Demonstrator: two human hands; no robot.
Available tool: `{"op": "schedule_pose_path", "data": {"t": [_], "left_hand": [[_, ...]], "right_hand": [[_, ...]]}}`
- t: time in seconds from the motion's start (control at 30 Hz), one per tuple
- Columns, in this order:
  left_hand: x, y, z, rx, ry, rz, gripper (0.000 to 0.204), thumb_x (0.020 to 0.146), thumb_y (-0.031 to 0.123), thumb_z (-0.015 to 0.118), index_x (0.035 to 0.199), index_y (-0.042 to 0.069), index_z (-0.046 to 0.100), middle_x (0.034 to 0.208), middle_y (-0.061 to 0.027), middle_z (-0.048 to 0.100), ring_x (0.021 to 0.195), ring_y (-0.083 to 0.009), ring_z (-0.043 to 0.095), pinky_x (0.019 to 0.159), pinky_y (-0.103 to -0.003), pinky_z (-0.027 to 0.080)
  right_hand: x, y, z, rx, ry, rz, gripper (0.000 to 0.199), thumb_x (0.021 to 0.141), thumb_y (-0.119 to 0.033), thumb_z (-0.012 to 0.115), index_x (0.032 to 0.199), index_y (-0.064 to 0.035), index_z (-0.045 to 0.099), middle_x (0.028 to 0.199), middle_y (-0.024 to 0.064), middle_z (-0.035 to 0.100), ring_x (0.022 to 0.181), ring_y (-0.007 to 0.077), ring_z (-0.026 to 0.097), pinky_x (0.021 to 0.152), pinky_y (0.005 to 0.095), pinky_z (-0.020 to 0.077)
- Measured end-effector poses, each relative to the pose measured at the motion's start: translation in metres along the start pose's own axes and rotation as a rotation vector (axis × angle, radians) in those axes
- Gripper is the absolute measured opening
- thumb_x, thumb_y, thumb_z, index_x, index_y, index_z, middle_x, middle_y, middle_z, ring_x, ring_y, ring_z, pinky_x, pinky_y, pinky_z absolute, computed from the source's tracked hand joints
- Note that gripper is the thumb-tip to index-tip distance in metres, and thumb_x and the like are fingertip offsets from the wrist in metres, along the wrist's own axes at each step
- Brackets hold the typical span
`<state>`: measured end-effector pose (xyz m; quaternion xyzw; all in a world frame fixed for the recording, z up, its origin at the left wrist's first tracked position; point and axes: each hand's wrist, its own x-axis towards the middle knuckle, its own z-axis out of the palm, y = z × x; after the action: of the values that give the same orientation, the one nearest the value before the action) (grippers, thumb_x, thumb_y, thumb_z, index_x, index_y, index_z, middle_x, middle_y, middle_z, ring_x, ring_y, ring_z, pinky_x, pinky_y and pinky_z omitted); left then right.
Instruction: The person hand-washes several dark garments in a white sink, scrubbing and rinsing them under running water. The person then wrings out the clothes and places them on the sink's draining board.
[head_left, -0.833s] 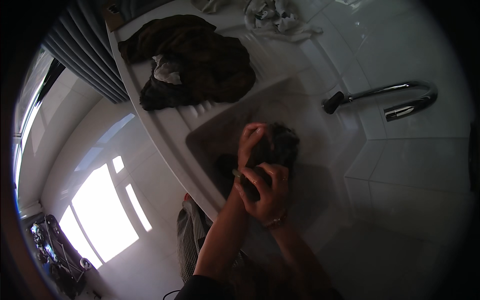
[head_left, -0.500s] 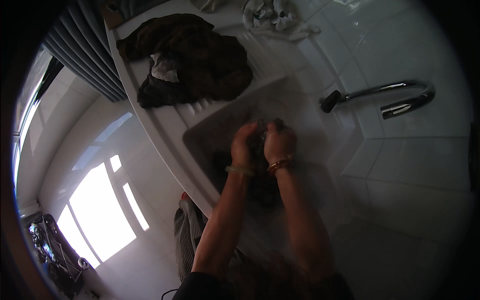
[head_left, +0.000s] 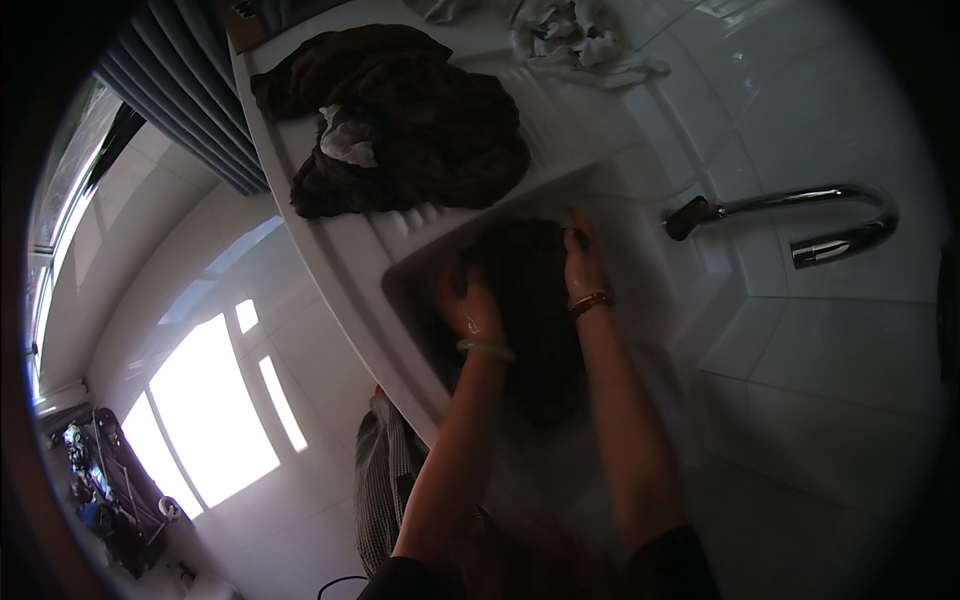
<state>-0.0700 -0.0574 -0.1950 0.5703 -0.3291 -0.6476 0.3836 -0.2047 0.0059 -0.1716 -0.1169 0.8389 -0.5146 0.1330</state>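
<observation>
Down in the white sink [head_left: 640, 260], a dark wet garment [head_left: 535, 310] is stretched out between my two hands. My left hand [head_left: 468, 300] has its fingers bent over the garment's left side, a pale bangle on the wrist. At the upper right edge, my right hand [head_left: 585, 262] pinches the cloth between thumb and fingers; a reddish bracelet sits on that wrist. The garment's lower part lies in the basin between my forearms, its outline lost in shadow.
A dark brown heap of clothes [head_left: 440, 115] with a small white cloth [head_left: 347, 137] lies on the ribbed washboard beyond the basin. White cloths [head_left: 570, 40] are bunched farther back. A chrome tap [head_left: 830, 195] curves out at right. A striped cloth [head_left: 380, 480] hangs by the counter's left edge.
My hands have moved apart, and the dark garment that was bunched between them is now spread wide. The whole view has shifted slightly.
</observation>
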Motion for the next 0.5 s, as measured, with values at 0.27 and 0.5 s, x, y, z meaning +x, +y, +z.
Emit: {"op": "schedule_pose_path", "data": {"t": [0.27, 0.5], "left_hand": [[0.002, -0.013, 0.003, 0.413, -0.12, 0.06, 0.046, 0.091, 0.012, 0.068, 0.133, -0.001, 0.058, 0.131, -0.0183, 0.065, 0.115, -0.0328, 0.063, 0.104, -0.04, 0.047], [0.022, -0.035, 0.013, -0.344, 0.241, -0.21, 0.04, 0.098, 0.007, 0.05, 0.136, -0.003, 0.056, 0.138, -0.0155, 0.059, 0.125, -0.0278, 0.056, 0.113, -0.039, 0.041]], "right_hand": [[-0.03, 0.009, 0.032, -0.708, -0.155, -0.203, 0.056, 0.091, -0.038, 0.071, 0.138, -0.0111, 0.055, 0.141, 0.0298, 0.044, 0.129, 0.0476, 0.045, 0.106, 0.0534, 0.0442], [0.012, 0.077, 0.046, -0.935, -0.345, -0.379, 0.054, 0.091, -0.04, 0.068, 0.137, -0.0131, 0.058, 0.134, 0.0235, 0.055, 0.128, 0.0443, 0.049, 0.105, 0.0497, 0.046]]}}
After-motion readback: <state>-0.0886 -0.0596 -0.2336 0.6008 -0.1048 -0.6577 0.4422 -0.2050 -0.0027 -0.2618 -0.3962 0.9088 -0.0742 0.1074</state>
